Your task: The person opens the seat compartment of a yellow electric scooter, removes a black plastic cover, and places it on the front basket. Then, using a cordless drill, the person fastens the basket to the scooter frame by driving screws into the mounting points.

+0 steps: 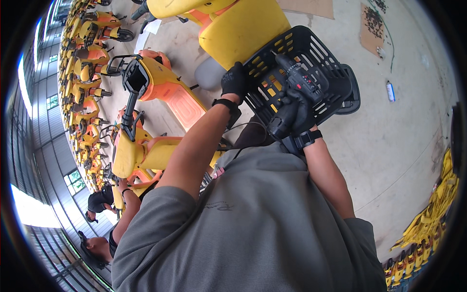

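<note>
A black cordless drill (307, 80) is held over the black plastic basket (335, 63), its bit pointing up and left. My right hand (297, 113), in a black glove, is wrapped round the drill's grip. At the basket's left rim my left hand (234, 80), also gloved, is closed on the edge; its fingertips are partly hidden. The basket has slotted walls and sits against the yellow body panel (245, 34) of an electric scooter. Through the slots some yellow and orange shows.
Left of me stands an orange and yellow scooter (168, 90) with black handlebars, and beyond it are long rows of similar scooters (85, 92). Two people (99, 246) work at the lower left. A spray can (390, 91) and cardboard with small dark parts (372, 29) lie on the floor at right.
</note>
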Tool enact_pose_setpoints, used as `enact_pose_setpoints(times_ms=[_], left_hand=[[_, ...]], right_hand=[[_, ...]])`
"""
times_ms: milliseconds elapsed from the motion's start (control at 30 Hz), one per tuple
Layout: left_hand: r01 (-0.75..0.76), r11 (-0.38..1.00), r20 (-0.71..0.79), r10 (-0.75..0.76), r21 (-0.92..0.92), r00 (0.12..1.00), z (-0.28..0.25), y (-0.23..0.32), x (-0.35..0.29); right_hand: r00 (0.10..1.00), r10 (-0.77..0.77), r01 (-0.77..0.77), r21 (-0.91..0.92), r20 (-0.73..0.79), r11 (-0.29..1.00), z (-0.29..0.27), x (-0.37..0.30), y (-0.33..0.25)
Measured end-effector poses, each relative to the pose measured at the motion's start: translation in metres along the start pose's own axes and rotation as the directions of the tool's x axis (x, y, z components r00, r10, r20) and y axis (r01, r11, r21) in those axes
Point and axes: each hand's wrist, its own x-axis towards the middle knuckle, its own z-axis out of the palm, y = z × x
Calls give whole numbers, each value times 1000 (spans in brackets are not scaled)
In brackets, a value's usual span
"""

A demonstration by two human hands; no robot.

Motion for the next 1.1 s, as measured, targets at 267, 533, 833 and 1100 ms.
enact_pose_setpoints(times_ms=[267,533,833,1100], left_hand=[[12,1000,-1,-12,-7,1000,2,-2,0],[28,999,16,-28,26,999,1,-1,2],[41,999,-6,-41,1,999,3,-2,3],[36,999,-10,-36,6,999,1,1,1]], right_hand=[[1000,-12,12,-32,10,999,-2,0,2],[999,-35,34,-64,-14,997,-1,-2,2],[999,-37,38,-43,12,998,0,-4,4],[997,-71,72,-49,31,996,1,-6,2]])
